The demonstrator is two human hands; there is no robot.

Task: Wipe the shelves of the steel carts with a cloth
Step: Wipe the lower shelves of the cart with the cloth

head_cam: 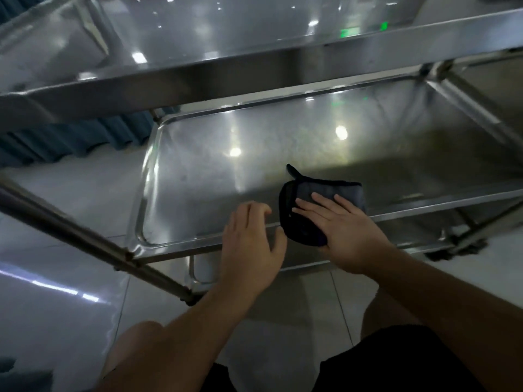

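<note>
A steel cart stands in front of me with a middle shelf [215, 179] shaped like a shallow tray. A folded dark grey cloth [304, 222] with black edging lies at the shelf's near rim. My right hand [345, 230] presses flat on the cloth, fingers straight and spread. To its left, my left hand [252, 244] rests over the shelf's near rim with fingers loosely curled and holds nothing. The top shelf [198, 32] of the cart spans the upper part of the view.
A slanted steel leg or handle bar [93, 239] crosses at the left. A lower shelf edge [198, 267] shows beneath the middle one. A caster [464, 247] sits at the right. The floor is pale tile; a blue curtain [70, 140] hangs behind at the left.
</note>
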